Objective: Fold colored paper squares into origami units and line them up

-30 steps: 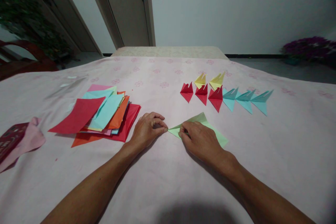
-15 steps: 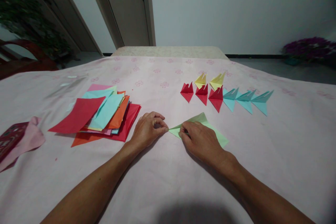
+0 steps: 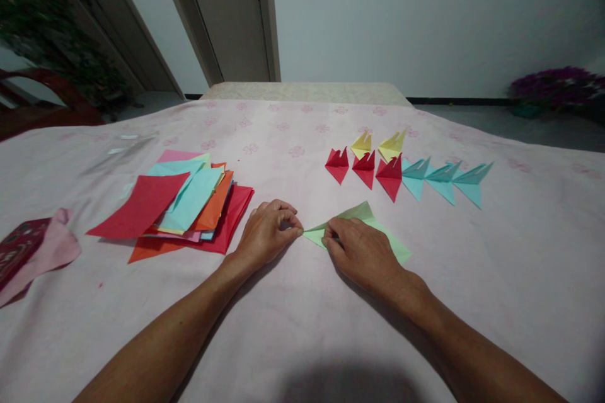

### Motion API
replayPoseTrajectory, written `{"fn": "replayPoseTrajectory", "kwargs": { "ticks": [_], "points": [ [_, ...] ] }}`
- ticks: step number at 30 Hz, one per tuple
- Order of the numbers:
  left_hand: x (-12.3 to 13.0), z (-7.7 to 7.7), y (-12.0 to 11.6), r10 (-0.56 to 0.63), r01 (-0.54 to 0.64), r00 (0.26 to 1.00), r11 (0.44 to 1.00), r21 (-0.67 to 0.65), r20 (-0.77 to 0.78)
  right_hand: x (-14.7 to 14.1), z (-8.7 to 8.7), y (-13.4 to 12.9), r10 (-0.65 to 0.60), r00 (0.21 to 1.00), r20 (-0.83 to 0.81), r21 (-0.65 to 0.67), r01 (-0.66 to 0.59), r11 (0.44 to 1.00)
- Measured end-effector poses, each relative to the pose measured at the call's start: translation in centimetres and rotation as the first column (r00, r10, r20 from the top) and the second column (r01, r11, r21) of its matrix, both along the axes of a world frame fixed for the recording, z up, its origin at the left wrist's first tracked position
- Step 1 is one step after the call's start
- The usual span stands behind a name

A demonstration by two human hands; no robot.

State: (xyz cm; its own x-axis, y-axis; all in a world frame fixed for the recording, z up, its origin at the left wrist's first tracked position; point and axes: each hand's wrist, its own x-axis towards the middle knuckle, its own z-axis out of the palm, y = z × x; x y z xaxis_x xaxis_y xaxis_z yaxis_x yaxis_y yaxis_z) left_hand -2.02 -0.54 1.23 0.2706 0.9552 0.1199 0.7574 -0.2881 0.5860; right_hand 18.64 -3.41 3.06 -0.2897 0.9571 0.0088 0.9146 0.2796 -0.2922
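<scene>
A light green sheet of origami paper (image 3: 388, 234), partly folded, lies on the tablecloth in front of me. My left hand (image 3: 270, 231) pinches its narrow left tip between thumb and index finger. Over the middle of the sheet rests my right hand (image 3: 360, 248), fingers curled and pressed together on the paper, hiding part of the folds. Behind the hands stand folded paper birds: red ones (image 3: 389, 177), yellow ones (image 3: 391, 146) and blue ones (image 3: 467, 184), set in rows.
A loose pile of coloured paper (image 3: 137, 208) lies left of my left hand. Farther left is a dark red packet (image 3: 23, 245) with a pink cloth-like piece (image 3: 59, 245). The pink flowered tablecloth (image 3: 283, 340) covers the table. A wooden chair (image 3: 47, 97) stands beyond its left edge.
</scene>
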Motion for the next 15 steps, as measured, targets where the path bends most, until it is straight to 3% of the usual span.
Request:
{"fn": "replayPoseTrajectory", "kwargs": {
  "ticks": [9, 15],
  "points": [
    [-0.51, -0.6, 0.25, -0.023, 0.023, 0.999, 1.0, 0.006, 0.042, 0.08, 0.14, -0.02, -0.003, 1.0, -0.008, -0.01, 0.002, 1.0],
    [-0.65, -0.16, 0.6, -0.066, 0.07, 0.997, 0.995, -0.067, 0.05, 0.0, 0.07, -0.01, 0.002, 1.0, -0.017, 0.004, -0.002, 1.0]
  ]
}}
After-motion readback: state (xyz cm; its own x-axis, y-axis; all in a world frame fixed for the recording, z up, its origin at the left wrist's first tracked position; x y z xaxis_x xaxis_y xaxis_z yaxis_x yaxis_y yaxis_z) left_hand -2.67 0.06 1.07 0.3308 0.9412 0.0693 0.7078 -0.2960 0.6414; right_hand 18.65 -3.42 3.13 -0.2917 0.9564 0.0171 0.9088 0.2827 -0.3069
